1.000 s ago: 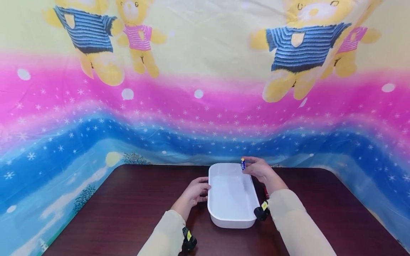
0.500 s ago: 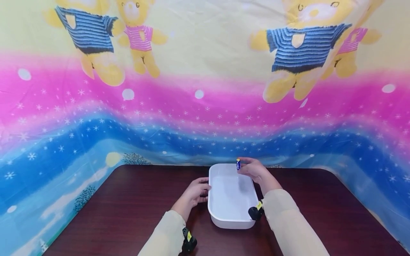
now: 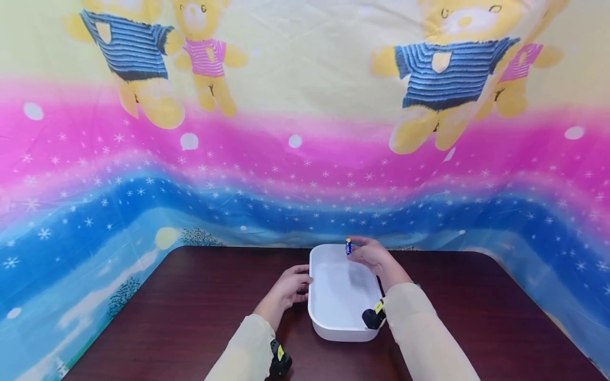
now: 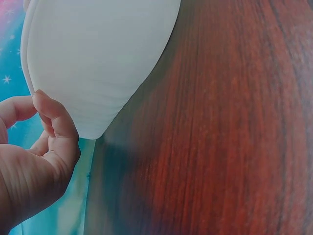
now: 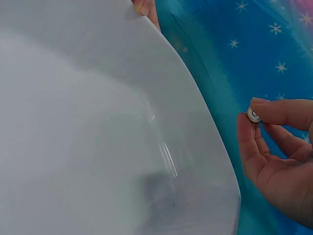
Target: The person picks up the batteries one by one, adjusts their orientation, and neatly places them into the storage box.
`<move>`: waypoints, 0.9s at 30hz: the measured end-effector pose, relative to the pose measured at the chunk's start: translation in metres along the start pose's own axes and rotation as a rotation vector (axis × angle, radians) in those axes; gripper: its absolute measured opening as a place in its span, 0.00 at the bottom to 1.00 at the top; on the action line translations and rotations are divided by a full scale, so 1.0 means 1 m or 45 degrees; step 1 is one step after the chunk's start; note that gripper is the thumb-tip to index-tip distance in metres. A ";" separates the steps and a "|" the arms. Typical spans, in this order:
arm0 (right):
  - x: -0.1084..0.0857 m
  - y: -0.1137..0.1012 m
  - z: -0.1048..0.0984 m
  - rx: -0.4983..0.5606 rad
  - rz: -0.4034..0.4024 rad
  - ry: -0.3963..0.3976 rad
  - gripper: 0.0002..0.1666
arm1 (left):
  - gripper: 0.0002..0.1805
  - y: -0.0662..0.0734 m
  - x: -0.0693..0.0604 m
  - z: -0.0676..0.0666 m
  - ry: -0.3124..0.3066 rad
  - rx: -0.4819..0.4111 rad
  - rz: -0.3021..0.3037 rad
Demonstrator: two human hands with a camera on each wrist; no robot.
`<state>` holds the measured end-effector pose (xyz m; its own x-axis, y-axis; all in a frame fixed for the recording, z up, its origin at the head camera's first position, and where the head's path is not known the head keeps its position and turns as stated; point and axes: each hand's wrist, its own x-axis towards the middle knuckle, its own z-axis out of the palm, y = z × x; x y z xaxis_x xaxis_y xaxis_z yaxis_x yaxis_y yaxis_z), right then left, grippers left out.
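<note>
A blue cylindrical battery with a yellow end [image 3: 349, 247] is held up, pinched by the right hand [image 3: 375, 256], at the far end of a white rectangular plastic tray [image 3: 333, 301], near the far edge of the dark wood-grained table [image 3: 214, 296]. The tray's left rim is gripped by the left hand [image 3: 287, 287].

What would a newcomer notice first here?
The bright teddy-bear backdrop, filling the upper head view behind the dark table. Then the white tray on that table, its left rim held by the left hand. Last, the small blue battery pinched in the right hand at the tray's far end.
</note>
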<state>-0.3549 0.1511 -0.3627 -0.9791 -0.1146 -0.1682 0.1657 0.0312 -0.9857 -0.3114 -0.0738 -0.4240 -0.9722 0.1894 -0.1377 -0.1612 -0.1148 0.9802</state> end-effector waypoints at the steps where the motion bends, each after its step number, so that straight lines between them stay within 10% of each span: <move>1: 0.000 0.001 0.001 -0.003 0.006 0.003 0.39 | 0.29 0.000 -0.001 0.000 0.000 0.000 -0.001; 27: 0.026 0.014 0.019 0.063 0.019 0.003 0.39 | 0.31 -0.002 0.005 -0.002 0.007 -0.036 -0.049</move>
<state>-0.3761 0.1300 -0.3815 -0.9766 -0.1124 -0.1831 0.1860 -0.0160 -0.9824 -0.3165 -0.0742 -0.4267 -0.9660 0.1888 -0.1764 -0.2035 -0.1350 0.9697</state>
